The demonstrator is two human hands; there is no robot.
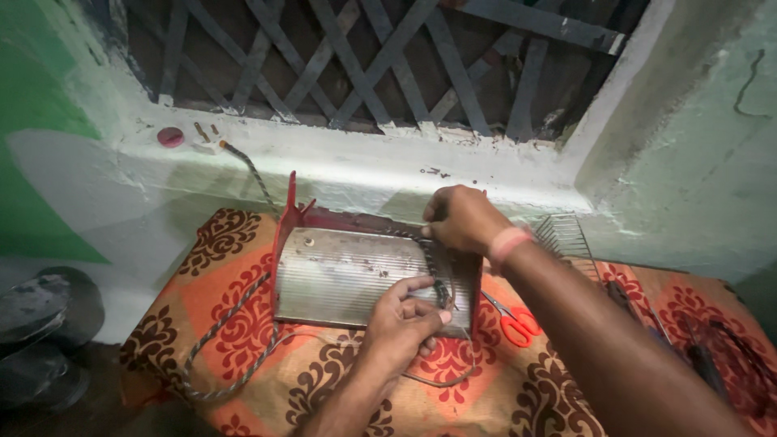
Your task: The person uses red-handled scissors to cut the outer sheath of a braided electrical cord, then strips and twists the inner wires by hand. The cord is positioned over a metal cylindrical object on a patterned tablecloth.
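A red metal heater body with a shiny ribbed reflector lies on a patterned cloth. My right hand is at its upper right edge, fingers pinched on the braided cord that runs down over the reflector. My left hand rests at the reflector's lower right, fingers closed on the same cord near its lower end. The cord's long grey braided length loops off to the left over the cloth and up to the window sill.
Red-handled scissors lie just right of the heater. A wire grill leans at the back right. Dark tools lie at the right. A pink cap and small screws sit on the sill. Dark round discs stand at the left.
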